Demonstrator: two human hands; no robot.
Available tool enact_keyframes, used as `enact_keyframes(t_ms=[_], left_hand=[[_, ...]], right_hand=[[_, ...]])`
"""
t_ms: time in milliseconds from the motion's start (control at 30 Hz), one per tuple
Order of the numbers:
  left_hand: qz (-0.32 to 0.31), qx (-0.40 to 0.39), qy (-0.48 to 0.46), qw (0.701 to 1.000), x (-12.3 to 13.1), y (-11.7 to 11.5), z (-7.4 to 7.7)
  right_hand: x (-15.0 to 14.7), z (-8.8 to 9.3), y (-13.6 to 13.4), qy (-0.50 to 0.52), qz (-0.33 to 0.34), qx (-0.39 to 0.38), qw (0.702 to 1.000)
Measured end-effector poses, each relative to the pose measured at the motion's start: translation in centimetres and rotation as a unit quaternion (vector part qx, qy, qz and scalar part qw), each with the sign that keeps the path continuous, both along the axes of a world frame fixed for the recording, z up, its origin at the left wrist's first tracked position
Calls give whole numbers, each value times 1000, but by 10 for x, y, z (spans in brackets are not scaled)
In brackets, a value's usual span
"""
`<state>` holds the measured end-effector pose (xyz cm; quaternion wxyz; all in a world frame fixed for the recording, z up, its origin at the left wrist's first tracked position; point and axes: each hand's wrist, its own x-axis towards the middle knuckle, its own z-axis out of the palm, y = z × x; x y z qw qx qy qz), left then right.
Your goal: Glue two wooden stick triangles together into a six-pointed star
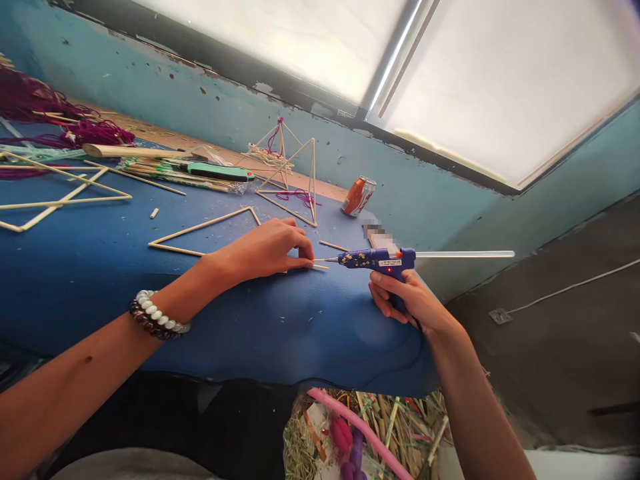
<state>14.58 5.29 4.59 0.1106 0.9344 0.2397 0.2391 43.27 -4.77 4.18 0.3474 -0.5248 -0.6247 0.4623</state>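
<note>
My right hand (400,297) is wrapped round the handle of a blue hot glue gun (377,259). A long clear glue stick (465,254) juts from its back, and a small red light glows on its body. The nozzle points left, at or very near the end of a thin wooden stick (320,267) pinched in my left hand (285,247). Beyond my left hand lies an angled frame of joined sticks (200,225), partly hidden by that hand. Whether the nozzle touches the stick I cannot tell.
A stick pyramid (313,180) with purple string stands near the wall, beside an orange can (359,196). A green utility knife (220,172), bundled sticks and more stick frames (65,200) lie to the left. Purple string (95,133) is heaped at far left. Scraps (390,427) fill the space below the table edge.
</note>
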Motion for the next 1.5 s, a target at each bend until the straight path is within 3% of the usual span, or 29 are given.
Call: enact_keyframes(t_ms=[1500], left_hand=[[-6,10,-7,1000,-1,5,-6]], right_hand=[[-4,10,-5,-82,8,0,997]])
